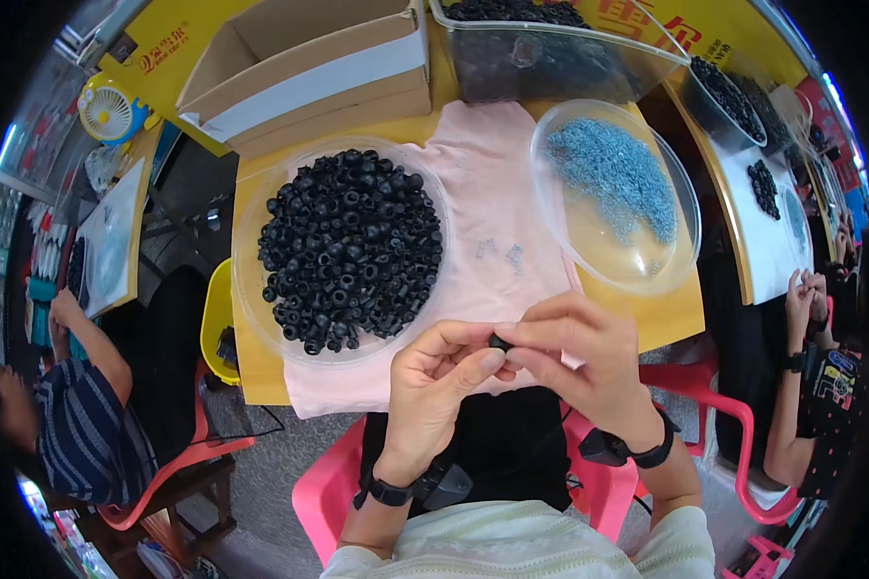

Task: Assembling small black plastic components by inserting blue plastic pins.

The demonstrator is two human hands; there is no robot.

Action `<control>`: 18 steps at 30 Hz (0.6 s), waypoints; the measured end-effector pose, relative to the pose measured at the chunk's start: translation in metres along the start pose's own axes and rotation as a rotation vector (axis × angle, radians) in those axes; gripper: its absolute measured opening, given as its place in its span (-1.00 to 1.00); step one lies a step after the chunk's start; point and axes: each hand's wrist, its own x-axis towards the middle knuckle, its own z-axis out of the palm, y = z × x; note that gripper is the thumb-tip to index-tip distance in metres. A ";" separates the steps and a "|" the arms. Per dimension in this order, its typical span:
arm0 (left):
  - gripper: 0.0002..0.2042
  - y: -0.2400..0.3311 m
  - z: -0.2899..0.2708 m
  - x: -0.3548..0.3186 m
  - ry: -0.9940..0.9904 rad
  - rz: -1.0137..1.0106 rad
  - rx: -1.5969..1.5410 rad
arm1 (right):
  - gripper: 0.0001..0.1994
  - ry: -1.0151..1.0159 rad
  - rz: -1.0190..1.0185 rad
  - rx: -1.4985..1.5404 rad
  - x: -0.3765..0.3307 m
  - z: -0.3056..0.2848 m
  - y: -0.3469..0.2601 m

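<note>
A small round black part (pixel 499 343) sits between my two hands, above the near edge of a pink cloth. My left hand (pixel 444 372) pinches it between thumb and fingers. The fingertips of my right hand (pixel 584 357) close in on it from the other side; whether they hold a tiny piece as well is hidden. Left of my hands, a clear round tray (pixel 244 289) carries a heap of small black hollow parts (pixel 352 251). To the right, a clear round lid-like tray (pixel 599 265) holds many tiny bluish metallic pieces (pixel 618 174).
The pink cloth (pixel 492 183) covers the yellow table, with a few tiny pieces scattered on it. Behind stand an open cardboard box (pixel 319 87) and a clear bin (pixel 550 68) of black parts. A yellow bucket (pixel 219 328) is at the left. Other people work at both sides.
</note>
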 end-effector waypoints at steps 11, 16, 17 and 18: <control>-0.80 0.002 -0.024 0.006 -0.213 -0.150 -0.136 | -0.80 -0.115 0.076 -0.174 0.052 -0.010 -0.020; -0.80 -0.007 -0.029 0.013 -0.203 -0.267 -0.094 | -0.88 -0.126 0.019 -0.361 0.076 0.017 0.004; -0.80 -0.008 -0.028 0.014 -0.209 -0.269 -0.090 | -0.87 -0.136 0.024 -0.419 0.078 0.023 0.005; -0.79 -0.007 -0.027 0.013 -0.213 -0.277 -0.082 | -0.87 -0.148 0.028 -0.452 0.080 0.025 0.005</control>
